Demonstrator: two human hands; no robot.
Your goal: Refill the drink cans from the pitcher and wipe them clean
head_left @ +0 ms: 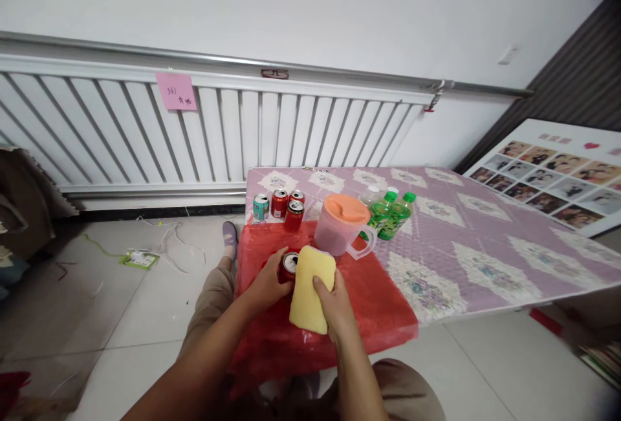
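Observation:
My left hand [270,283] is wrapped round a dark red drink can [290,262], which stands upright with its silver top facing me. In my right hand [336,298] is a yellow cleaning cloth [310,288], the thumb pressed on its face. The cloth's left edge is close beside the can and covers part of it; whether they touch I cannot tell. Both hands are over a red plastic sheet [373,304]. Just beyond them stands a clear pitcher [330,233] with an orange lid [345,209] and a handle on its right.
Past the sheet stand a teal can [261,207] and several red cans [294,215]. Green-capped bottles [395,217] are right of the pitcher, on a purple floral cover [446,240]. A white radiator [272,123] runs behind. A power strip [139,259] with cables lies on the floor.

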